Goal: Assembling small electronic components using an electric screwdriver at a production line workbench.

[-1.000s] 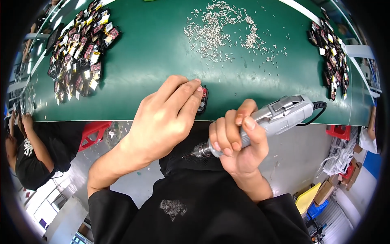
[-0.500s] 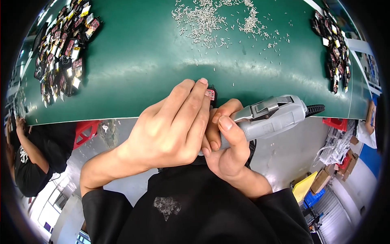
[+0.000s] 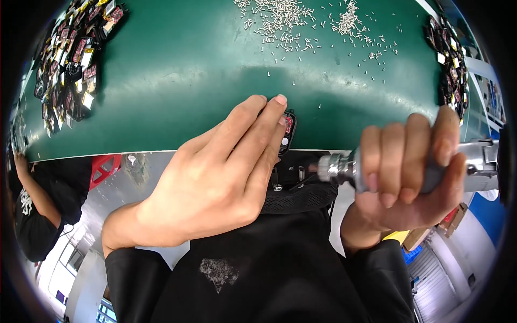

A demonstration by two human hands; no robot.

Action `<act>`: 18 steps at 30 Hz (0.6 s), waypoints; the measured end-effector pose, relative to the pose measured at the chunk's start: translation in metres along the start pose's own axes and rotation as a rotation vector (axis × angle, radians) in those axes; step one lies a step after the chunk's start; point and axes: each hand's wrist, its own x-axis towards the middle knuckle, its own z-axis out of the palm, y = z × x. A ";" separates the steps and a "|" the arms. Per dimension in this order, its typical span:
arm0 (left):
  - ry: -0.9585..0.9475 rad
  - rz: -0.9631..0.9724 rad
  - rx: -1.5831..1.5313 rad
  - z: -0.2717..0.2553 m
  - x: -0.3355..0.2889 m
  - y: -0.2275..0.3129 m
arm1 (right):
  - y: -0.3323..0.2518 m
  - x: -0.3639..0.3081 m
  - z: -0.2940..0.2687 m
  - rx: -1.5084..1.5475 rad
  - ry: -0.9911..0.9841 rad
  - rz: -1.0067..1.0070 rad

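Note:
Stretched close together, the fingers of my left hand [image 3: 223, 167] press on a small black plastic housing [image 3: 289, 135] at the near edge of the table. A red circuit board shows inside it, and the fingers cover its left part; the thumb is hidden. My right hand [image 3: 406, 161] is wrapped round the body of a grey electric screwdriver [image 3: 433, 175], off to the right and apart from the housing. Its metal chuck [image 3: 334, 168] points left, and the tip is blurred.
Loose small screws [image 3: 283, 21] are scattered over the far middle of the green table [image 3: 177, 81]. Piles of black housings with circuit boards lie at the left [image 3: 67, 64] and right [image 3: 452, 64]. At the far left sits another person [image 3: 46, 204], near a red stool [image 3: 102, 169].
My right hand has drawn away to the right with the screwdriver and turned it. My left hand stays over the housing, more of which now shows. The view has shifted slightly.

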 end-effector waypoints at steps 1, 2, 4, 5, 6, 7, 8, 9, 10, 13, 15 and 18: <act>-0.005 0.012 0.018 0.001 0.001 0.001 | -0.007 0.006 0.000 -0.013 -0.011 -0.015; -0.012 0.014 0.044 0.002 0.000 0.001 | -0.010 0.013 -0.001 -0.042 -0.025 -0.009; 0.004 0.011 0.039 0.004 -0.002 -0.002 | -0.011 0.022 -0.006 -0.101 -0.057 -0.003; 0.019 0.015 0.036 0.005 -0.003 -0.003 | -0.009 0.025 -0.009 -0.101 -0.057 0.004; 0.020 0.011 0.031 0.007 -0.004 -0.004 | -0.007 0.027 -0.012 -0.109 -0.056 0.001; 0.061 0.027 0.052 0.010 -0.004 -0.004 | -0.005 0.029 -0.014 -0.117 -0.053 -0.002; 0.098 0.041 0.078 0.011 -0.004 -0.004 | -0.003 0.030 -0.013 -0.128 -0.036 0.009; 0.094 0.034 0.077 0.011 -0.004 -0.003 | -0.001 0.030 -0.012 -0.123 -0.036 0.015; 0.106 0.036 0.075 0.010 -0.003 -0.003 | 0.001 0.031 -0.012 -0.127 -0.025 0.017; 0.145 0.036 0.051 0.016 -0.003 -0.005 | 0.004 0.031 -0.012 -0.153 0.017 0.036; 0.167 0.032 0.045 0.016 -0.003 -0.007 | 0.004 0.031 -0.011 -0.164 0.041 0.047; 0.141 0.028 0.019 0.015 -0.004 -0.008 | 0.004 0.029 -0.010 -0.162 0.069 0.015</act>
